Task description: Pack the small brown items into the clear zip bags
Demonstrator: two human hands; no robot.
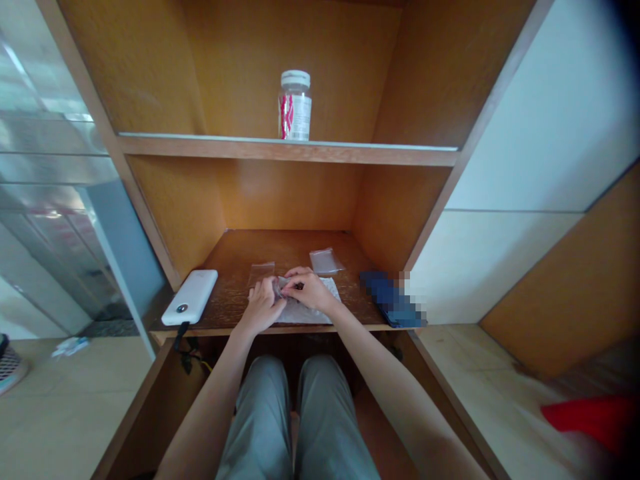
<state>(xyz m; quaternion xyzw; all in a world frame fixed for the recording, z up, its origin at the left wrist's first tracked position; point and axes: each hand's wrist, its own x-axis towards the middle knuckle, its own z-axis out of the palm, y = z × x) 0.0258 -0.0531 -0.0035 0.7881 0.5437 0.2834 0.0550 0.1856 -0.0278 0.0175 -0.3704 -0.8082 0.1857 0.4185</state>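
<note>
Both my hands rest on a white sheet of paper or tissue (313, 311) lying on the dark wooden desk shelf (235, 287). My left hand (263, 303) is curled, its fingertips pinching a small clear plastic bag (278, 285) held between the two hands. My right hand (307, 288) is also closed, pinching the same small bag, with a tiny dark item at its fingertips. Two more small clear plastic bags lie on the shelf: one (261, 269) just behind my left hand, another (326, 261) farther back right.
A white power bank (191, 297) lies at the shelf's left front edge, a cord hanging below it. A blurred blue object (393, 299) sits at the right front corner. A clear jar with white lid (295, 105) stands on the upper shelf. My knees are under the desk.
</note>
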